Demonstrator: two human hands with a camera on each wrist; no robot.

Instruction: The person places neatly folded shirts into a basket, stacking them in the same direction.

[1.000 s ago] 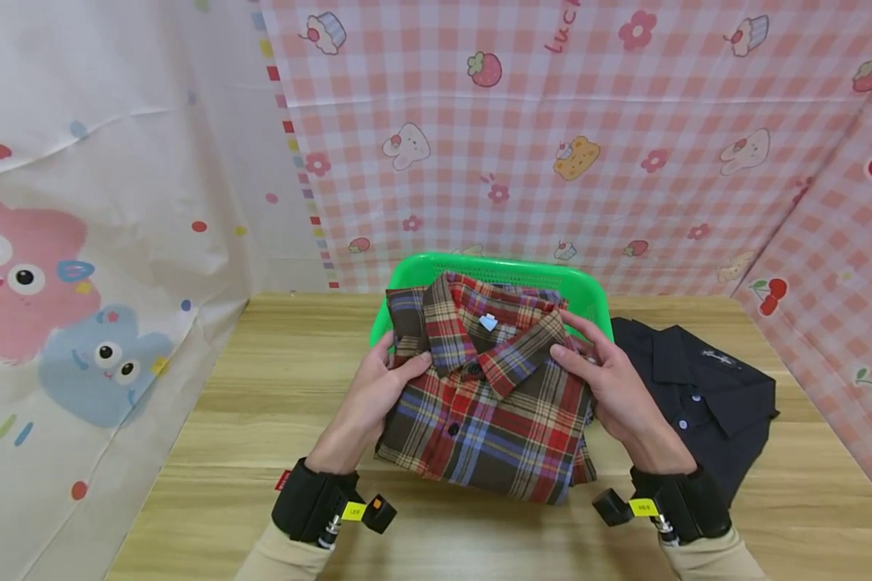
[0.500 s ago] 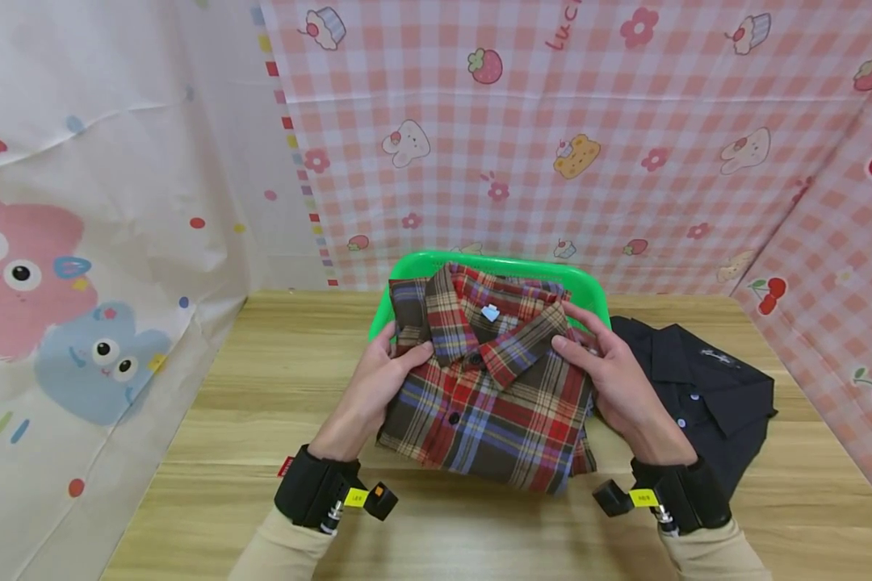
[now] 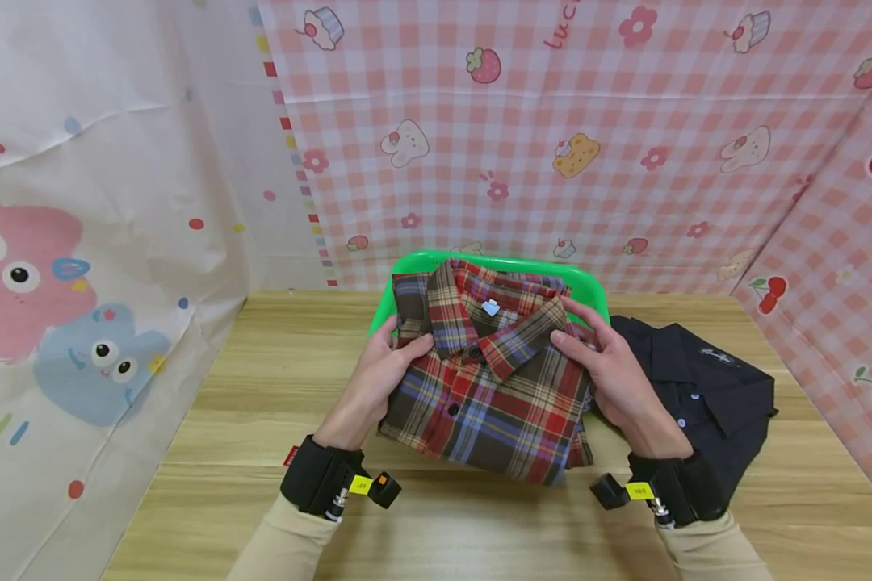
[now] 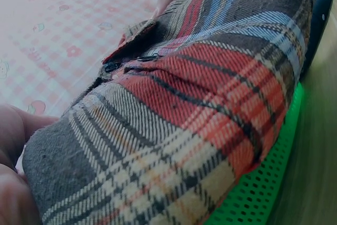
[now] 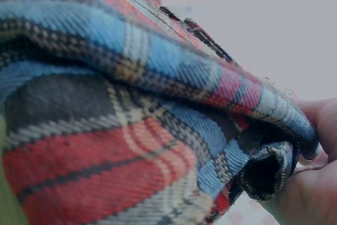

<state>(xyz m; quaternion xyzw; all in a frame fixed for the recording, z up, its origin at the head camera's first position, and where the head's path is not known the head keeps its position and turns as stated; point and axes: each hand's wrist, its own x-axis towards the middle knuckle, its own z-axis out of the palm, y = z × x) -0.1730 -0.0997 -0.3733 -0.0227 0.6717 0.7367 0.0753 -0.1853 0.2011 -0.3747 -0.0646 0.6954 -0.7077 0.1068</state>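
Observation:
A folded plaid shirt [image 3: 494, 403] in red, brown, blue and cream is held collar-side up, partly over a green basket [image 3: 589, 286]. My left hand [image 3: 374, 379] grips its left side, thumb on top and fingers beneath. On the other side my right hand [image 3: 614, 375] pinches the shirt near the collar tip, the thumb lying on the cloth. In the left wrist view the plaid shirt [image 4: 174, 114] hangs above the perforated basket wall [image 4: 263, 188]. The folded layers of the shirt [image 5: 105, 146] show from the side in the right wrist view. Most of the basket is hidden.
A dark navy shirt [image 3: 727, 403] with light buttons lies on the wooden table [image 3: 276, 379], right of the basket. Behind stands a pink checked cloth wall [image 3: 509, 145]. A white printed sheet [image 3: 131, 266] hangs at left.
Both hands have moved the plaid shirt slightly away from me, further over the green basket. The grip looks the same, and the navy shirt has stayed in place.

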